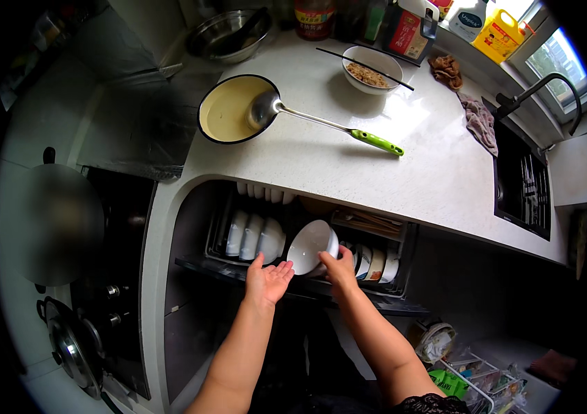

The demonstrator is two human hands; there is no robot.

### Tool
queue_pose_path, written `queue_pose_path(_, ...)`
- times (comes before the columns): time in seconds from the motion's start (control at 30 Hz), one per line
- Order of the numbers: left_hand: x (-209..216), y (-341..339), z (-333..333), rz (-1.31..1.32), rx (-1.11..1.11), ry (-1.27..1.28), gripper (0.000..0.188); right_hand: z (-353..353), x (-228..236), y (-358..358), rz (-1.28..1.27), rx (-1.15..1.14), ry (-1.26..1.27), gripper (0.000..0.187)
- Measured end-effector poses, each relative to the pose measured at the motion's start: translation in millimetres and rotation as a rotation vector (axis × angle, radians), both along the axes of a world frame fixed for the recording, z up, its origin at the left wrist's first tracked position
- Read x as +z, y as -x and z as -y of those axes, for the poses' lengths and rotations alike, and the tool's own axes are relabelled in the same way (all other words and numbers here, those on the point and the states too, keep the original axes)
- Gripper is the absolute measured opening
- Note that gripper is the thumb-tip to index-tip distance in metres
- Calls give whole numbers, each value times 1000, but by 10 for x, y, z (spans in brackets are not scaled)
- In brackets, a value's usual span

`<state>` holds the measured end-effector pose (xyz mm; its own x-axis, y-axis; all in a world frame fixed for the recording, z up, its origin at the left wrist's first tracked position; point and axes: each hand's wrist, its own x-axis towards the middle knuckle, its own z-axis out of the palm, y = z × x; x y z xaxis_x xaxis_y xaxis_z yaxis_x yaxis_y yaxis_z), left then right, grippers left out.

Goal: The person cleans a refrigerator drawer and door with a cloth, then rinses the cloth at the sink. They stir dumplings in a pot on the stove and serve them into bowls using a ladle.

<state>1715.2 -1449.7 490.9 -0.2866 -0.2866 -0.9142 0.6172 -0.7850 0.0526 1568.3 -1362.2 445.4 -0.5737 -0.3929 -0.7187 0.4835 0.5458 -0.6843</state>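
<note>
Over the pulled-out dish drawer (219,268) a white bowl (311,243) is tilted on its side. My right hand (339,267) grips its right rim. Palm up and fingers spread, my left hand (270,279) is just left of the bowl, near its lower edge; whether it touches the bowl I cannot tell. Several white bowls (270,238) stand on edge in the drawer's left part, behind my left hand. To the right of my right hand is a row of patterned dishes (375,265), also on edge.
On the counter (273,162) stand a cream basin (228,103) with a green-handled ladle (321,123) across its rim, and a bowl of food (373,72) with chopsticks on top. The sink (523,183) lies right, the stove (117,276) left. A wire rack (480,379) stands low right.
</note>
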Motion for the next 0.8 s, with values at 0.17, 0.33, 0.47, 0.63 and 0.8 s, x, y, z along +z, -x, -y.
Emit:
queue_pose_path(0.17,341,216,-179,127,-315,161,82,-636,902,352,327,-72,145,63)
queue_pose_path(0.33,766,127,-475,-377,-688,404,64,-1068,1231,415,561,-13,541,52)
queue_pose_path(0.47,888,-52,-500,-248,-603,402,69,-1024,1274,296,633,60,585,58)
queue_pose_path(0.63,1267,-256,-384,-158,-417,476,73,-199,1236,572,-439,250,539,31)
queue_pose_path(0.8,1411,-402,-324,-88,-245,517,72,435,1187,866,-492,389,308,24)
